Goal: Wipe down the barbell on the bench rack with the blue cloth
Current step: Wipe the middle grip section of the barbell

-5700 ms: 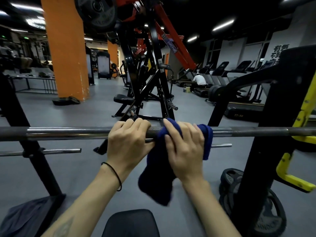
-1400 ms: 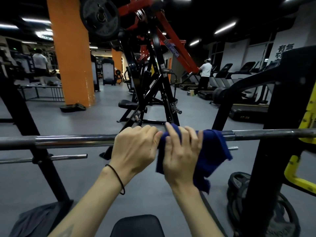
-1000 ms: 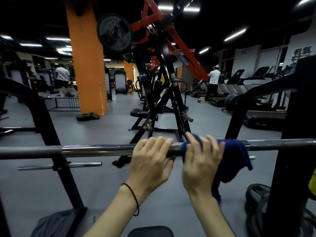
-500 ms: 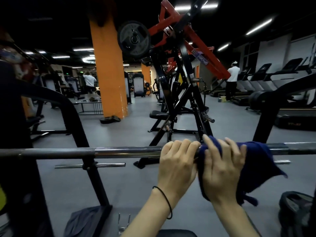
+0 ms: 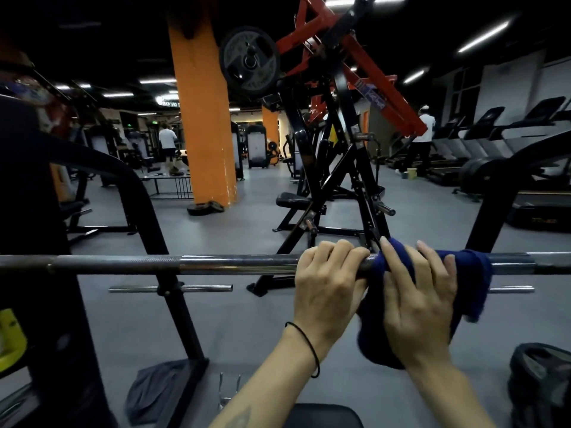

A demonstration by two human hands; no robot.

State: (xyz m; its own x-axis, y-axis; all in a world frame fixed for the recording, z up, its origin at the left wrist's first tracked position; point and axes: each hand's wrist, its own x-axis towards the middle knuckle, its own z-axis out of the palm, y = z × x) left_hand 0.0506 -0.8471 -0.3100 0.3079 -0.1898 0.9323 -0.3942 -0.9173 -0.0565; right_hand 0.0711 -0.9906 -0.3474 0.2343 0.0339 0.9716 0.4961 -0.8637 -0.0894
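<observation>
A: Barbell point(image 5: 216, 264) sat horizontal on the bench rack point(image 5: 148, 211), running across the whole view. Blue cloth point(image 5: 472, 279) was draped over the shaft right of center, a fold hanging below.

B: Hands?

A: Left hand point(image 5: 327, 291) was clenched bare around the shaft, just left of the cloth, nearly touching it. Right hand point(image 5: 417, 307) lay on top of the cloth, fingers point(image 5: 390, 257) spread fairly straight and pressing it onto the bar. Thumb hidden, so can't tell if it hooked under.

B: Change from a second or so back?

A: Mostly the view. The head turned left, so the rack's left upright and the knurled left stretch came in, and the yellow hook on the right dropped out. Both hands kept the same grip and stayed side by side on the bar. Any slide along the shaft was too small to separate from the camera turn.

B: Meaning for the task?

A: Wipe was mid-way, I'd judge. The long left stretch looked untouched, and the turned gaze suggests it was next. Left hand sat in the cloth's path.
</observation>
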